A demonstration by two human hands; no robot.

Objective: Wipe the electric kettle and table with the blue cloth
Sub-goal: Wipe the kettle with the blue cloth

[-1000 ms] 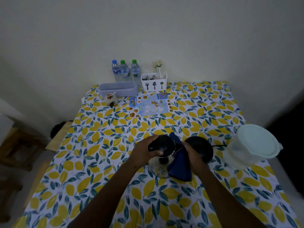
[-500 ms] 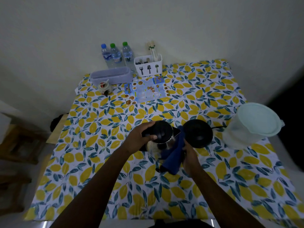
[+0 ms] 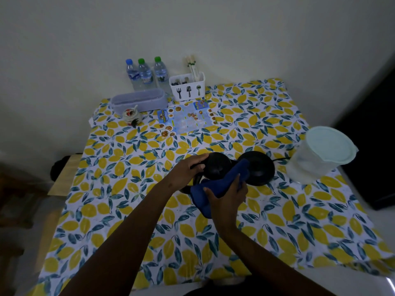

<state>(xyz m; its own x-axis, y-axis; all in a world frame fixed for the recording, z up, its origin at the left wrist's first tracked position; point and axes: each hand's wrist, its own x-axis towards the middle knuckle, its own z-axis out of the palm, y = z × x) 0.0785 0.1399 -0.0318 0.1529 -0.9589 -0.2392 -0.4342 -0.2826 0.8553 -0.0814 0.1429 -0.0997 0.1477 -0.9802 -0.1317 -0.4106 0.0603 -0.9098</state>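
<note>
Left hand: the left hand (image 3: 188,170) is closed over the black lid and handle of the electric kettle (image 3: 215,167), thumb on top, steadying it.
Right hand: the right hand (image 3: 227,196) presses the blue cloth (image 3: 215,186) against the kettle's near side, fingers curled into the fabric and gripping it.
Electric kettle: it sits near the middle of the table (image 3: 149,210), just left of its round black base (image 3: 258,168); most of its body is hidden behind the cloth and hands.
Blue cloth: bunched, draped from the kettle's right shoulder down across its front, with the lower fold hanging toward the tablecloth.
Base: flat on the table, touching or just beside the kettle; a dark cord leads off to its right.
Table cover: lemon-and-leaf print.
Right edge: a translucent tub with a pale green lid (image 3: 320,154), well apart from the hands.
Far edge by the wall: three water bottles (image 3: 146,73), a white cutlery caddy (image 3: 188,86), a lilac oblong box (image 3: 140,101), a small ceramic pot (image 3: 131,116), and a printed menu sheet (image 3: 187,117).
</note>
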